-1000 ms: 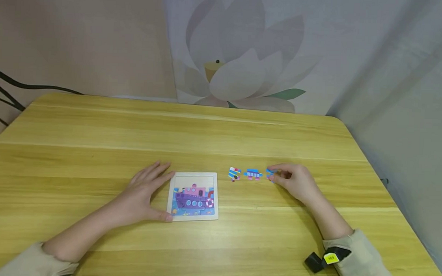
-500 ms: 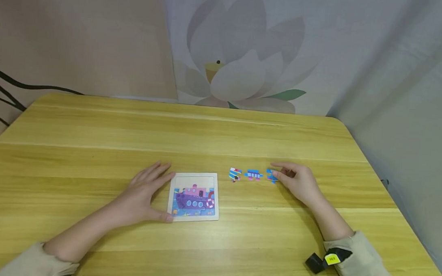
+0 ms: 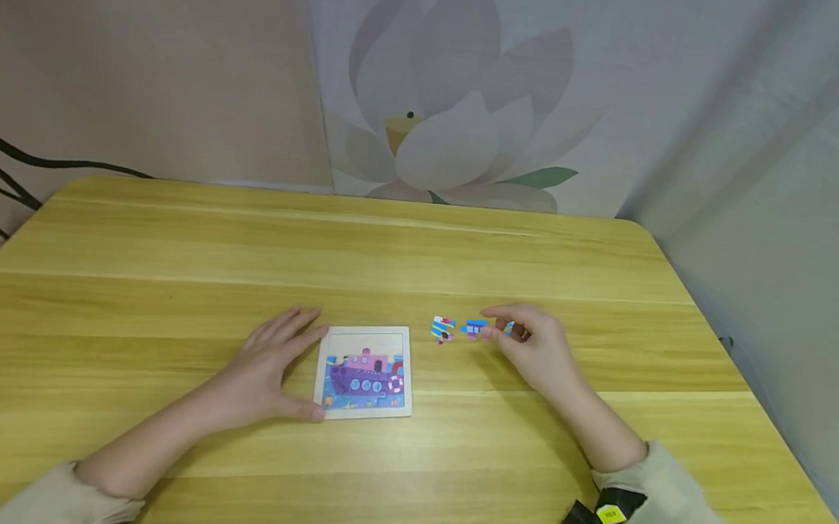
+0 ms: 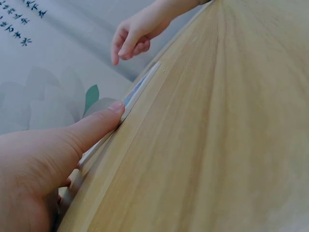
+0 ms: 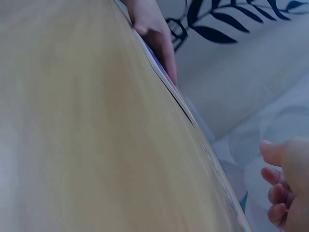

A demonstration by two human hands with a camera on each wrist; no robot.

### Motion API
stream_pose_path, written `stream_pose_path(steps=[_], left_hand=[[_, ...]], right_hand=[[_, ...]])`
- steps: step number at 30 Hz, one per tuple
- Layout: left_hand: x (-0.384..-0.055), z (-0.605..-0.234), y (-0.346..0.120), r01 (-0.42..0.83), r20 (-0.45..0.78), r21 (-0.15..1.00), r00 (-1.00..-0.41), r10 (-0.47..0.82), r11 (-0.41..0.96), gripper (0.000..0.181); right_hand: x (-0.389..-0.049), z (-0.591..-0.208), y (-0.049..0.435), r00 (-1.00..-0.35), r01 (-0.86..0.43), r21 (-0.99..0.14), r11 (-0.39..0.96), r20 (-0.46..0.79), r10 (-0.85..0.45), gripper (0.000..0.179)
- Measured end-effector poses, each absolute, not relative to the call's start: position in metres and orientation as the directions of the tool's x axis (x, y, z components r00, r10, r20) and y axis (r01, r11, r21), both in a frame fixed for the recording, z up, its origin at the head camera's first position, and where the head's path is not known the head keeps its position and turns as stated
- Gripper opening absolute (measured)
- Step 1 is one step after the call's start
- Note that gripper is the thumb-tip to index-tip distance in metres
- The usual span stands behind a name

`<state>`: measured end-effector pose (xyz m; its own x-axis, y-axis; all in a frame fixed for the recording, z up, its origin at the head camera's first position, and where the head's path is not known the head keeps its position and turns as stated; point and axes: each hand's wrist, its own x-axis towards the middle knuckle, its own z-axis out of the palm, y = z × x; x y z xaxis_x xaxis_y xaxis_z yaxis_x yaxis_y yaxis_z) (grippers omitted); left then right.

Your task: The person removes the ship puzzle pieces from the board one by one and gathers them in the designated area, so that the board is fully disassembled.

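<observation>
A square jigsaw puzzle board point(image 3: 364, 379) with a pale border and a purple-and-pink ship picture lies flat on the table. My left hand point(image 3: 270, 368) rests along its left side, thumb at the near corner and index finger at the far one. In the left wrist view the thumb point(image 4: 99, 126) touches the board's edge. Right of the board lie a striped puzzle piece point(image 3: 442, 329) and a blue-purple puzzle piece point(image 3: 473, 328). Above the latter hovers my right hand point(image 3: 533, 347), thumb and index finger apart, nothing visible between them. It partly hides a third puzzle piece point(image 3: 510, 327).
The wooden table point(image 3: 253, 248) extends around the board and pieces. A curtain with a printed flower point(image 3: 451, 147) hangs behind it. Dark cables point(image 3: 55, 161) run at the far left. A black device point(image 3: 608, 511) sits on the right wrist.
My right hand has moved left, off the rightmost puzzle piece and over the middle one. That piece stays on the table. The left hand keeps its place at the board.
</observation>
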<state>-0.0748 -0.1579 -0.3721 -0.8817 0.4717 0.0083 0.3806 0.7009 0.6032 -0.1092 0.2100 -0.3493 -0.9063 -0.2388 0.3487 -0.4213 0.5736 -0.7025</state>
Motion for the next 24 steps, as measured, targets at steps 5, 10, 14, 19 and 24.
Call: stream_pose_path(steps=[5,10,14,19,24], left_hand=[[-0.075,-0.371,-0.158,0.381,0.005,0.602,-0.88,0.474,0.701,0.116],[-0.075,-0.371,-0.158,0.382,0.005,0.603,-0.88,0.475,0.7,0.116],[-0.075,-0.371,-0.158,0.377,0.003,0.608,-0.881,0.473,0.698,0.116],[-0.075,-0.371,-0.158,0.376,0.004,0.609,-0.882,0.472,0.698,0.116],[-0.075,-0.371,-0.157,0.382,0.011,0.603,-0.882,0.471,0.701,0.116]], right_hand=[[-0.101,-0.349,0.19,-0.902,-0.432,-0.722,0.541,0.336,-0.271,0.018],[-0.095,-0.35,0.172,-0.895,-0.442,-0.727,0.525,0.317,-0.314,0.021],[-0.093,-0.351,0.16,-0.886,-0.453,-0.73,0.513,0.303,-0.352,0.022],[-0.09,-0.351,0.145,-0.878,-0.454,-0.732,0.508,0.27,-0.395,0.022],[-0.088,-0.35,0.132,-0.874,-0.443,-0.743,0.502,0.232,-0.428,0.024]])
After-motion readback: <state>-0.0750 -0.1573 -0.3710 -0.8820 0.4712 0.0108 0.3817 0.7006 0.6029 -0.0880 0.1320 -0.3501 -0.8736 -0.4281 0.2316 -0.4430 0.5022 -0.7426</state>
